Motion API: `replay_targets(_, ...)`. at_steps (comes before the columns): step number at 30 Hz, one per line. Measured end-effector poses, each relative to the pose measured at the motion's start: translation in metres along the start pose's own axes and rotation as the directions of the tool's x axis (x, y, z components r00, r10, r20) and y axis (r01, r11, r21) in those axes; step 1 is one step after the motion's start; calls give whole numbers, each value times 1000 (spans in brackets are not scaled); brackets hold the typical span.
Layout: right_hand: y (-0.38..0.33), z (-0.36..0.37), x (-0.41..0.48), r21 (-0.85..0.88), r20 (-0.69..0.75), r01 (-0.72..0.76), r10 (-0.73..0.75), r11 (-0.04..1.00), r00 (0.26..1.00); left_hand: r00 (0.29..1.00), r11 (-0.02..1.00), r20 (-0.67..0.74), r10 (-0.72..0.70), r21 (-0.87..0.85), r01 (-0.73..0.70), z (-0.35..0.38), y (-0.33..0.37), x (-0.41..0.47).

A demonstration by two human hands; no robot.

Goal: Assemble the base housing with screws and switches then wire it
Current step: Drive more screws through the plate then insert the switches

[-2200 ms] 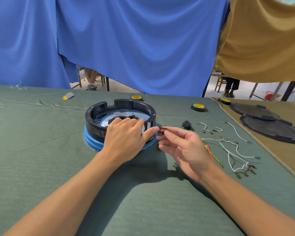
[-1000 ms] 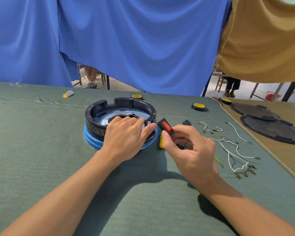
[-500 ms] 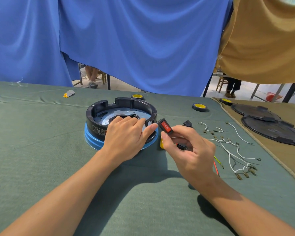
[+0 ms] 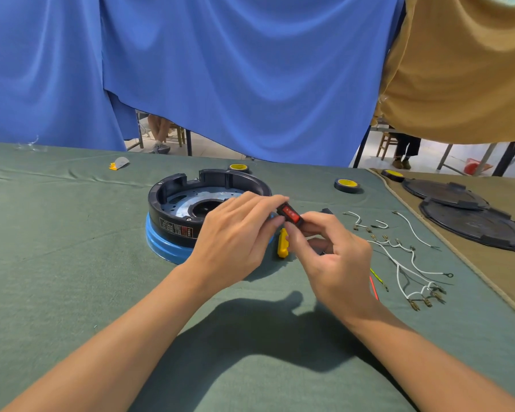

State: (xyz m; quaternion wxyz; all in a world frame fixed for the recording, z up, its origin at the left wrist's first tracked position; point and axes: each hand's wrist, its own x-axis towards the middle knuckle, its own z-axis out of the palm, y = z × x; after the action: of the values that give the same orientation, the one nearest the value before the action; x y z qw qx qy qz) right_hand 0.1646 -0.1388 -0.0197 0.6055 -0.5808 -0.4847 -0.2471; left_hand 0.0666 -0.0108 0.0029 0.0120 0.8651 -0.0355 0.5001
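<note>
One base housing [image 4: 173,217], one red switch [image 4: 290,215], three tape rolls [image 4: 348,184] (yellow-cored), two black lids [image 4: 473,226].

Blue drape [image 4: 235,69], tan drape [image 4: 464,69], tape rolls [image 4: 348,184], black discs [image 4: 473,224]

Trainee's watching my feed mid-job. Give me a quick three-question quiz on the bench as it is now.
1. True or false: the red switch is already seated in the base housing.
2. What lies on the cloth just under the switch? A) tape roll B) yellow piece C) black lid
3. Which side of the housing are the loose white wires on?
Key: 1 false, left hand and right hand hold it; 2 B; 3 right.
</note>
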Motion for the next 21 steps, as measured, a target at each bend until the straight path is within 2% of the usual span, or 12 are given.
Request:
replay_targets(4,-2,0,1,93,60,-154,149,984,987,997,1000,-67,-26,15,27,1,-2,-2)
replay_targets(8,-7,-1,2,271,148,-309,278,912,949,994,998,-111,8,57,-2,5,0,-3)
replay_targets(16,-12,-5,4,317,299,-380,288,869,910,979,998,-199,52,49,-43,12,-4,-7)
replay_targets(21,-13,-10,8,320,362,-405,284,857,888,977,998,-206,55,31,-49,15,-6,-9)
